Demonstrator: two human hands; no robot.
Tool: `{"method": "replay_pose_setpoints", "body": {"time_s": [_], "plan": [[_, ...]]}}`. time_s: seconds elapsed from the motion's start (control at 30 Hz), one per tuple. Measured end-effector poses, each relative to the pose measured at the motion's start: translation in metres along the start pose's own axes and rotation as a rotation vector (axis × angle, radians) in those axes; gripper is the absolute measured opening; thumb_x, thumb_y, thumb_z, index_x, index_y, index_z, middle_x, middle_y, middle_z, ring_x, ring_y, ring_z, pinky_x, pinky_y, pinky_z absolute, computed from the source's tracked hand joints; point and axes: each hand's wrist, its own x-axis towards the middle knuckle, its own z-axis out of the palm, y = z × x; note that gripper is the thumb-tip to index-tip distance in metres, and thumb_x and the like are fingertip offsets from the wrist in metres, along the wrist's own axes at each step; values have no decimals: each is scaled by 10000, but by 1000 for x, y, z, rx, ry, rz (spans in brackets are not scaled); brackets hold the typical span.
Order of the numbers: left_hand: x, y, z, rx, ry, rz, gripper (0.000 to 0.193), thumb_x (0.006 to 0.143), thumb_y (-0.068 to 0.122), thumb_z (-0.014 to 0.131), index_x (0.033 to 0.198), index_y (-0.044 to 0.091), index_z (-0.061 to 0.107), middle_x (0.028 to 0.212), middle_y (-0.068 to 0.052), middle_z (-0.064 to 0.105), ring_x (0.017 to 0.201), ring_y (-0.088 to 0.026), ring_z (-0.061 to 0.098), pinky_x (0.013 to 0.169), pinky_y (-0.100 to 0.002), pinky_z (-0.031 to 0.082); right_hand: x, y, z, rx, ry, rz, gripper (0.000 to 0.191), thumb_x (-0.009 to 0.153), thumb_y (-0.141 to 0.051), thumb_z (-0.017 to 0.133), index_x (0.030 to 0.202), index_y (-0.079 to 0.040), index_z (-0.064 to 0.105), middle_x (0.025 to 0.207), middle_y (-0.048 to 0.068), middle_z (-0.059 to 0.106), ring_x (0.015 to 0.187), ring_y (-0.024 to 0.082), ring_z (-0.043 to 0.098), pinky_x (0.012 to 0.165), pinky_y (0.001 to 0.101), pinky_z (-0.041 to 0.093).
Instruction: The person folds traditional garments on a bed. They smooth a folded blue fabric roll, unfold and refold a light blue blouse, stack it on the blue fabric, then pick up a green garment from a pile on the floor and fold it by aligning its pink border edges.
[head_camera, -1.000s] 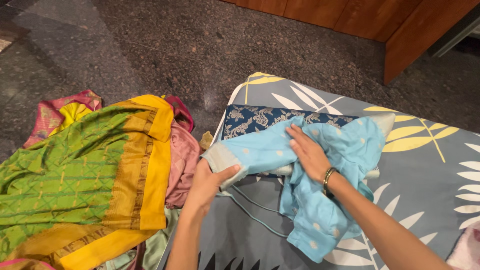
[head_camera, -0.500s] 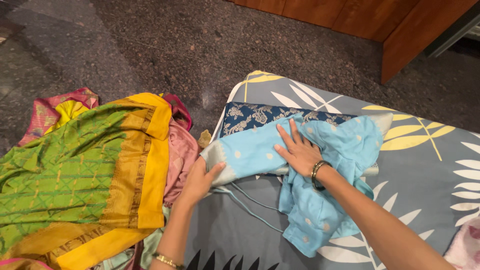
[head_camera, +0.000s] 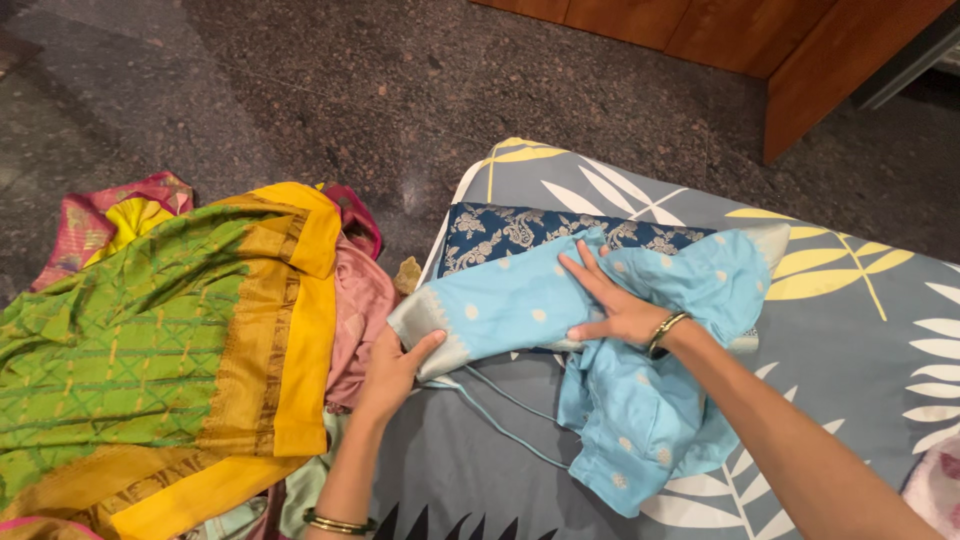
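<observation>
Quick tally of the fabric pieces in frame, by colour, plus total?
Light blue dotted garment, held by left hand and right hand: 1
Navy patterned cloth: 1
Green cloth with yellow border: 1
Pink cloths, at least: 2
Grey leaf-print sheet: 1
Total: 6, though the pile on the left may hide more.

Left hand (head_camera: 392, 368): forearm enters from the bottom edge and extends upward; thumb raised toward the right, fingers curled under in a grip. A bangle sits on the forearm. Right hand (head_camera: 608, 304): arm enters from the lower right, palm down, fingers spread flat and pointing up-left. A bangle encircles the wrist.
</observation>
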Motion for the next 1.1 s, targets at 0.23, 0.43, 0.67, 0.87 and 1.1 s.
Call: {"method": "replay_pose_setpoints", "body": {"time_s": [0.23, 0.43, 0.67, 0.87, 1.1], "plan": [[-5, 9, -10, 132, -110, 77, 781, 654, 82, 900, 1342, -5, 540, 1201, -82, 703, 1076, -166, 675, 913, -305, 541, 5, 5, 11, -108, 84, -88, 1305, 633, -428, 908, 1613, -210, 75, 1702, 128, -93, 1531, 396, -217, 1225, 543, -1], [12, -5, -11, -56, -48, 8, 757, 689, 52, 857, 1358, 16, 504, 1213, -101, 692, 1088, -207, 691, 920, -346, 570, 3, 10, -7, 162, -29, 17, 1016, 834, -560, 625, 1647, -208, 126, 1744, 70, -127, 1564, 328, -269, 1209, 541, -61], [0, -15, -9, -61, -45, 31, 700, 753, 111, 830, 1362, 37, 493, 1221, -102, 662, 1075, -169, 672, 899, -323, 558, 8, 3, 5, -98, 43, -13, 979, 858, -680, 560, 1636, -272, 128, 1711, 78, -122, 1526, 372, -222, 1207, 559, -23], [-16, 29, -2, 429, 510, -399, 424, 912, 149, 786, 1254, -21, 601, 1132, -254, 669, 973, -391, 555, 877, -502, 421, 4, -26, 23, -520, 145, 216, 782, 849, -767, 486, 1556, -559, 225, 1733, 46, -72, 1534, 506, -28, 1202, 608, 175], [-39, 83, 162, 857, 462, 624, 425, 799, 97, 632, 1211, -10, 621, 1382, -231, 556, 1402, -434, 438, 1204, -595, 253, -1, -47, 21, -635, 136, 249, 755, 882, -717, 492, 1562, -549, 207, 1718, 69, -74, 1450, 554, 196, 1135, 670, 247]]}}
